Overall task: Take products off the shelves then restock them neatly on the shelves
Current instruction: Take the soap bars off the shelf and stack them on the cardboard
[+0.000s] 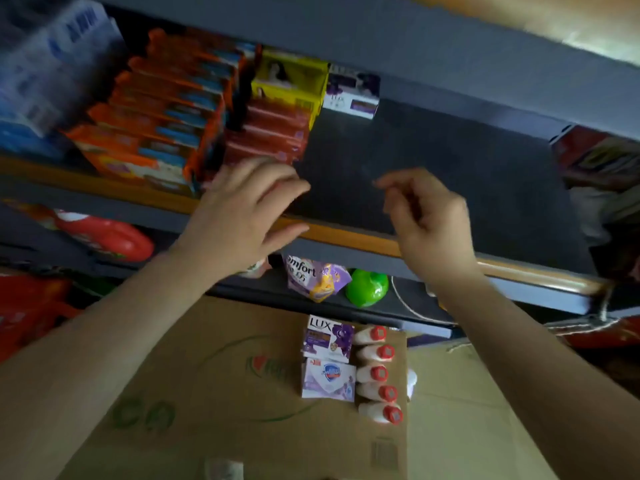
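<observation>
Nearest camera: flattened cardboard box (214,393) with green printed logo, text unreadable. On it, a purple-and-white soap carton marked "LUX" (328,337), touching a pale lilac soap carton (328,379) with a blue shield emblem, wording too small to read. Just beside both on the right, five white bottles with red caps (378,374) lying in a row. Left hand (249,209) over the shelf edge (346,235), fingers spread and relaxed, holding nothing, just in front of the red cartons (273,133). Right hand (427,216) above bare shelf surface, fingers loosely curled, empty. On shelf: orange cartons (156,126) in stacked rows at left, a yellow carton (289,81), another "LUX" carton (351,95) at back. Lower shelf: purple pouch reading "omfort" (315,277), green bottle (367,287), red bottle (110,237).
</observation>
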Motion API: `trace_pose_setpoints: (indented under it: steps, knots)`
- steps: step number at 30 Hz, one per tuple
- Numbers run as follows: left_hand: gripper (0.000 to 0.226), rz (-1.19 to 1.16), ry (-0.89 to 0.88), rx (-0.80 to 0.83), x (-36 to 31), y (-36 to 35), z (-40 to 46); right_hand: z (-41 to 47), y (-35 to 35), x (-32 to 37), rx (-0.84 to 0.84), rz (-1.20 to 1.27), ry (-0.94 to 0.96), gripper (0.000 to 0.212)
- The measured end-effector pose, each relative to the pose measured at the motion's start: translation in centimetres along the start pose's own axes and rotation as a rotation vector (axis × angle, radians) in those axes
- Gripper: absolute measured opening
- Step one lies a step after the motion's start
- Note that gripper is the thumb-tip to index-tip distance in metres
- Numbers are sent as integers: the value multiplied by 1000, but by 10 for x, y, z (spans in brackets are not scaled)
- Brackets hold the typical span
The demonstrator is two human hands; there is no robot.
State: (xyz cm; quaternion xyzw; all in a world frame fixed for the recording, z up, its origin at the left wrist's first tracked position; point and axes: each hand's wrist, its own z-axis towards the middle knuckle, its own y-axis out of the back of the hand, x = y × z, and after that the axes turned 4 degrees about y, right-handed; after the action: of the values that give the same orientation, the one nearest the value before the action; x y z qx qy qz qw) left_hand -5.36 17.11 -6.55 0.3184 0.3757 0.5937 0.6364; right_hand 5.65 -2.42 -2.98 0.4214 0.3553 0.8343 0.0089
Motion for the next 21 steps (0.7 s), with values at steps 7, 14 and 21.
trace_pose_setpoints:
  steps: [7,14,21]
  knots:
    - [89,125,-25,191,40,-35,23,108,-60,-50,59,-367,-28,43]
    - [83,123,-87,6,45,-47,23,162,-86,-94,316,-711,-157,73]
    - [80,135,-87,-34,44,-49,22,155,-76,-108,221,-846,11,64]
